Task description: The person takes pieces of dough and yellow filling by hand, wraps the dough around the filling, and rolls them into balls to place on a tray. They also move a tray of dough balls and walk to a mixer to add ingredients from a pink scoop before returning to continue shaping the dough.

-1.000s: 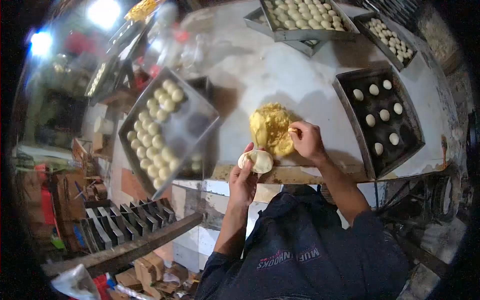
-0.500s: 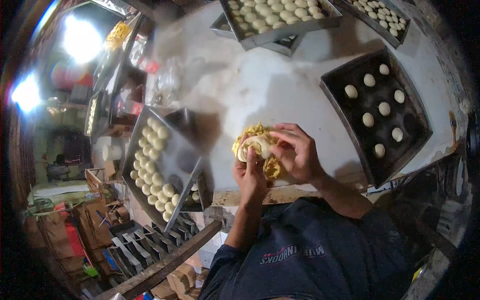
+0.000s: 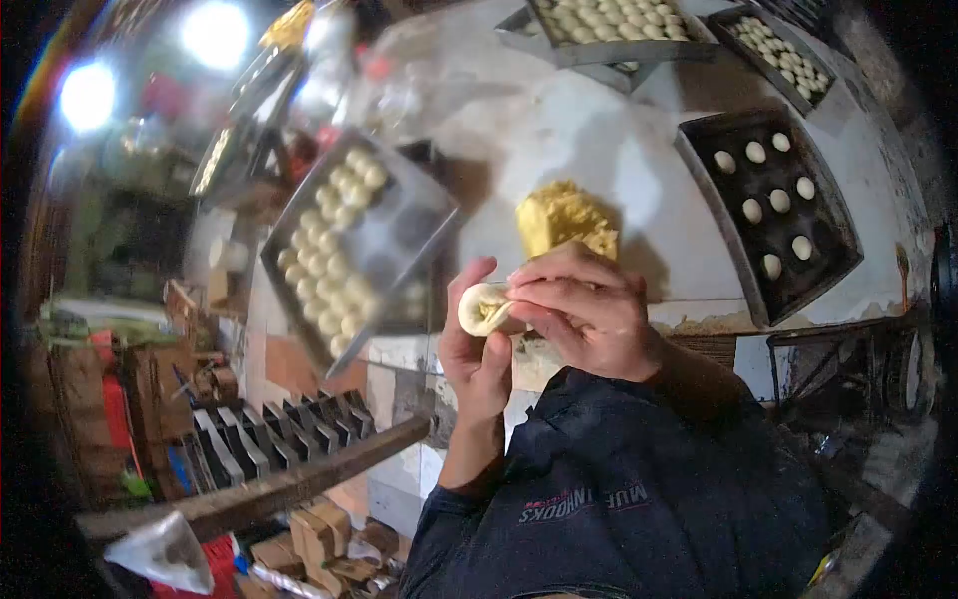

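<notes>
Between my two hands is a small piece of pale dough [image 3: 473, 315], cupped round, with yellow filling showing in its opening. My left hand [image 3: 473, 364] cradles it from the left side, thumb below and fingers curled about it. The fingertips of my right hand [image 3: 599, 314] pinch the dough's right edge. Just beyond my right hand a mound of crumbly yellow filling [image 3: 564, 218] sits on the worktable [image 3: 509, 130]; its near side is partly hidden by that hand.
At right, a dark tray [image 3: 726, 205] holds several spaced dough balls. Left, a tilted tray [image 3: 424, 215] carries rows of dough balls. More filled trays [image 3: 639, 50] stand at the back. Below left, metal moulds [image 3: 269, 439] line up by a wooden beam [image 3: 299, 484].
Both hands have drawn back with the dough, away from the filling mound. The dough's wide-open edge is now gathered into a smaller round opening. The camera view has shifted.
</notes>
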A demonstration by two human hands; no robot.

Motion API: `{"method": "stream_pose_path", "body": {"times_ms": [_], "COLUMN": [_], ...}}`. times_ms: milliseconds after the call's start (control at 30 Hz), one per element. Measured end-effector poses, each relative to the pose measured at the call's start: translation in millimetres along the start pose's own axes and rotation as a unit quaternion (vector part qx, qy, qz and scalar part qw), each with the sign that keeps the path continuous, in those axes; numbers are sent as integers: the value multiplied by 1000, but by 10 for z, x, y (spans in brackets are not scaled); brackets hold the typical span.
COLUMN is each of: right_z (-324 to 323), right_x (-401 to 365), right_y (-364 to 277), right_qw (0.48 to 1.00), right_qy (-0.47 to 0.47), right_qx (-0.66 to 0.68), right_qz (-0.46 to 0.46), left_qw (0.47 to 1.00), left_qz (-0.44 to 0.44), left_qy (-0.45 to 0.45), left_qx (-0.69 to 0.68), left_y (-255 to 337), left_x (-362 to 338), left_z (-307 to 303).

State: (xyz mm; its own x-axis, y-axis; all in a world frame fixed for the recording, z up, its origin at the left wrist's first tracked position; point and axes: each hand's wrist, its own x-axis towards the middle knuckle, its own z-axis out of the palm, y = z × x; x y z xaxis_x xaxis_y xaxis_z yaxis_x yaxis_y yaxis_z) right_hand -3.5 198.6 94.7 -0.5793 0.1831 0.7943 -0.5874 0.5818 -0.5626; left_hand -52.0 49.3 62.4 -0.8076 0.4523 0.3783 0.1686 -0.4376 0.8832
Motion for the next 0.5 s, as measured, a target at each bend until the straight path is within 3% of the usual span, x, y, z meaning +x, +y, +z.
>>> {"method": "stream_pose_path", "body": {"times_ms": [33, 100, 133, 233, 300, 367, 433, 467, 500], "right_z": [47, 120, 239, 454, 535, 615, 687, 716, 727], "right_x": [10, -4, -120, -396, -403, -455, -600, -644, -656], "right_y": [-165, -473, -512, -826, -1047, -1335, -1339, -1319, -1305], "right_qw": [1000, 968, 934, 919, 976, 979, 982, 988, 990], "right_qy": [-9, -95, -113, -93, -107, -141, -156, -147, -139], "right_qx": [8, 96, 197, 227, 131, 56, 14, -6, -25], "right_qz": [-2, 213, 277, 310, 138, 139, 103, 45, -14], "left_qw": [999, 998, 988, 933, 888, 869, 868, 891, 953], "left_qz": [21, 37, 91, 201, 249, 202, 145, 156, 87], "left_qy": [-20, 43, 38, 12, 84, 120, 78, 97, 152], "left_qx": [35, 33, 116, 298, 378, 436, 469, 415, 246], "left_y": [53, 237, 277, 405, 452, 551, 697, 694, 647], "left_x": [-133, -404, -549, -859, -1008, -1197, -1307, -1304, -1364], "left_z": [-180, -287, -378, -523, -524, -544, -582, -587, -521]}}
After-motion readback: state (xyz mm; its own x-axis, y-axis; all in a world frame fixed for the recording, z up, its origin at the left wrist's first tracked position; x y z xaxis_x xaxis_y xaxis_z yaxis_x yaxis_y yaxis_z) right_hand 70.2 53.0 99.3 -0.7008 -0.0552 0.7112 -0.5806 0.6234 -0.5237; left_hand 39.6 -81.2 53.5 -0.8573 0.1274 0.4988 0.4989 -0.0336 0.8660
